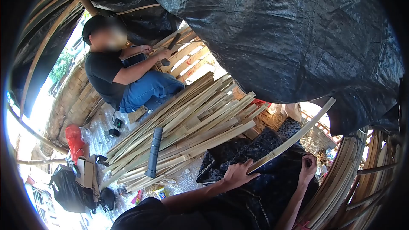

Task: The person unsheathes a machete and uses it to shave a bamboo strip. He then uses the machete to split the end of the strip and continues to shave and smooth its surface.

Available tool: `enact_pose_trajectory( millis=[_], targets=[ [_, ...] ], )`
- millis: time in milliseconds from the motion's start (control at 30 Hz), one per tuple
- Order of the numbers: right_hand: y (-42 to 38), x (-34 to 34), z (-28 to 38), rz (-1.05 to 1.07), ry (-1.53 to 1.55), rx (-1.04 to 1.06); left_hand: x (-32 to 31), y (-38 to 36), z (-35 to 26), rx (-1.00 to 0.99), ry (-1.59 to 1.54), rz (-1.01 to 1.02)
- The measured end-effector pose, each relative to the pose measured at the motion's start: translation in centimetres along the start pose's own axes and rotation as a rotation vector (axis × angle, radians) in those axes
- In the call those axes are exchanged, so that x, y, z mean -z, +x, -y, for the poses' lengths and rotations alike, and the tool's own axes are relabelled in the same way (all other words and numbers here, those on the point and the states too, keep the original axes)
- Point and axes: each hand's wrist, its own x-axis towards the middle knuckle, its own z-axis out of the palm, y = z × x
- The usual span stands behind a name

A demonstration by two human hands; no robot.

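Observation:
My left hand [239,174] is closed around the lower end of a long, slightly curved bamboo strip [294,139]. The strip slants up and to the right over my lap, its far end near the black tarp. My right hand [308,168] is off to the right, apart from the strip, with its fingers curled. A dark spot shows between those fingers, but I cannot make out what it is. Dark patterned cloth [264,149] covers my lap beneath both hands.
A pile of split bamboo strips [191,123] lies left of me, with a long black object [154,151] across it. Another person [123,68] sits beyond, holding a dark tool [171,47]. Black tarp [272,30] hangs overhead. More strips [336,183] stand at right.

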Motion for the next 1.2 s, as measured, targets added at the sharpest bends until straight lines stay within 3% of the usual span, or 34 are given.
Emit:
enact_pose_trajectory(
  millis=[233, 633, 733, 833, 900, 1000, 1067, 1133, 1200],
  targets=[
    [-0.1, -0.2, -1.3, -0.038, 0.022, 0.052, -0.1, 0.1, 0.1, -0.005, 0.007, 0.0],
    [-0.1, -0.3, -2.7, -0.053, 0.011, -0.029, 0.0, 0.0, -0.1, 0.002, 0.005, -0.02],
    [-0.1, -0.3, -1.7, -0.108, 0.036, -0.12, 0.0, 0.1, 0.0, -0.004, -0.007, -0.012],
    [-0.3, -0.6, 0.9, -0.1, -0.066, 0.017, 0.4, 0.1, -0.3, -0.005, -0.035, 0.01],
    [-0.4, -1.6, 6.4, -0.167, -0.059, 0.127, 0.0, 0.1, 0.0, -0.003, -0.046, -0.001],
    [-1.6, -4.6, 15.6, -0.018, 0.124, 0.226, 0.7, 0.1, -0.4, 0.029, -0.046, 0.017],
    [-3.0, -7.9, 20.4, 0.198, 0.24, 0.333, 0.8, -0.1, -0.6, 0.047, -0.05, 0.042],
    [-4.7, -12.8, 23.6, 0.444, 0.462, 0.243, 0.1, 0.0, 0.4, 0.014, -0.068, 0.053],
    [-4.8, -16.9, 26.3, 0.658, 0.323, 0.355, -2.7, -0.1, 2.3, -0.035, -0.159, -0.023]
  ],
)
